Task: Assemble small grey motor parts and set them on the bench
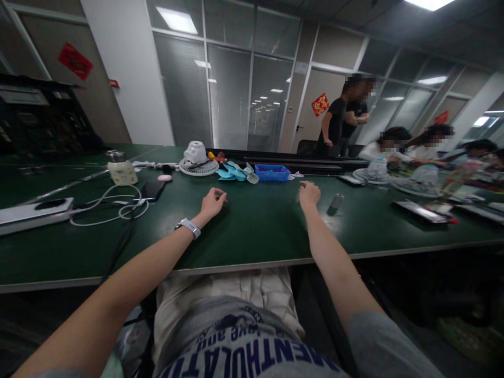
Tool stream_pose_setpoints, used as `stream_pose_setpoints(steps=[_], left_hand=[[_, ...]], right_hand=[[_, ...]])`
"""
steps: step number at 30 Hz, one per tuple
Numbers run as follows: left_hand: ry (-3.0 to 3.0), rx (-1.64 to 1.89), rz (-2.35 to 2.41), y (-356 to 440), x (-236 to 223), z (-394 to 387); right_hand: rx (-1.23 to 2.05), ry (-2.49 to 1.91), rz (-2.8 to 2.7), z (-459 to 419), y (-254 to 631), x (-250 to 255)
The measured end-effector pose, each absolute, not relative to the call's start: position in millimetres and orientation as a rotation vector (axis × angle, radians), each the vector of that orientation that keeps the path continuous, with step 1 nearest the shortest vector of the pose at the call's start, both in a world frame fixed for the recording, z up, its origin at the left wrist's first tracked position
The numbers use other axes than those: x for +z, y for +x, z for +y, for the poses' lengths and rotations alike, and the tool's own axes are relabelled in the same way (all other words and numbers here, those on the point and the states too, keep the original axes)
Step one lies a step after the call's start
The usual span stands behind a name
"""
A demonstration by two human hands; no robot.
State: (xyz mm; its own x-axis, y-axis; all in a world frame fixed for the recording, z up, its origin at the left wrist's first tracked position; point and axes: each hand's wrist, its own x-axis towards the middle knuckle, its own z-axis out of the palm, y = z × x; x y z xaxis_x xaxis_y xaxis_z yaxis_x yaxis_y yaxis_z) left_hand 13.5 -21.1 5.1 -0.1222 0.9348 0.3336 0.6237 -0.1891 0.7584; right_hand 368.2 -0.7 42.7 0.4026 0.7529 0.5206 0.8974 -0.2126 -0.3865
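My left hand is over the green table, its fingers loosely bent and nothing visible in them. A pale watch is on that wrist. To the right, my right hand has its fingers half curled toward the left, also with no object visible in it. Just right of it a small grey cylinder lies on the table. Beyond the hands are a blue basket, several light-blue fan blades and a white fan head with a round grille.
At left are a cream bottle, a dark phone, a white power strip and a looped white cable. Dark rails run along the back. People sit and stand at the right, near a tablet-like flat object.
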Motion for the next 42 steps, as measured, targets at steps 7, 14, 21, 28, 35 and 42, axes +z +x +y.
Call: stream_pose_setpoints(steps=[7, 14, 21, 28, 35, 42], left_hand=[[1.794, 1.235, 1.692, 12.5, 3.4, -20.0], [1.789, 1.238, 1.687, 12.0, 0.8, -17.4], [1.794, 1.235, 1.677, 11.0, 0.0, -16.1], [1.799, 1.248, 1.665, 11.5, -1.8, -14.8], [1.792, 1.225, 1.648, 11.6, -1.1, -15.4], [1.793, 1.197, 1.640, 12.4, -0.6, -16.6]], right_hand=[[-0.275, -1.958, -1.373, 1.5, 367.0, 40.3], [-0.231, -1.944, -1.384, 1.1, 367.1, 39.7], [-0.232, -1.993, -1.343, 1.5, 367.2, 39.0], [-0.208, -2.012, -1.300, -0.9, 365.6, 39.4], [-0.130, -2.094, -1.315, 0.9, 366.2, 35.3], [-0.047, -2.205, -1.260, -3.9, 362.5, 39.2]])
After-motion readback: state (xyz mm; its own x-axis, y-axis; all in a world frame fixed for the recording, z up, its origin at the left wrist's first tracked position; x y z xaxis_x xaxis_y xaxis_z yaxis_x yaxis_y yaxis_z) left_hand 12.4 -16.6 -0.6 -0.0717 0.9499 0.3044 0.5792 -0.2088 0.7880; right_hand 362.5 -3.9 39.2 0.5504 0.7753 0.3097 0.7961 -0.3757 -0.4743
